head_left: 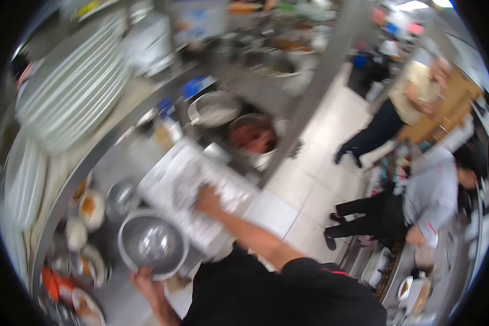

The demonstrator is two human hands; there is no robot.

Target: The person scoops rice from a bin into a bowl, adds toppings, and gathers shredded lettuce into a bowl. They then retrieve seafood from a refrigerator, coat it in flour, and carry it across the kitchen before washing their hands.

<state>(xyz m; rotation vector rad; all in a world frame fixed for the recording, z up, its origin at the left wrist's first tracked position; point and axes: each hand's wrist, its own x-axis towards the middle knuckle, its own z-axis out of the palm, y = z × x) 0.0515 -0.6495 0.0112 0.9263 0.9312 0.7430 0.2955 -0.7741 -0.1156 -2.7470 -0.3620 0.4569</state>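
Observation:
My left hand grips the near rim of a round metal mixing bowl, its fingers closed on the edge. Only a shiny bottom shows inside the bowl. Right beside it stands a white rectangular tub holding a white, powdery, flour-like heap. My right hand reaches down into this white stuff. Blur and the powder hide its fingertips, so I cannot make out whether the fingers are closed on anything.
Small bowls with orange food and a smaller metal bowl crowd the steel counter. Stacked white plates line the shelf. Beyond the tub sit a strainer and a pot of reddish food. Two people stand across the tiled aisle.

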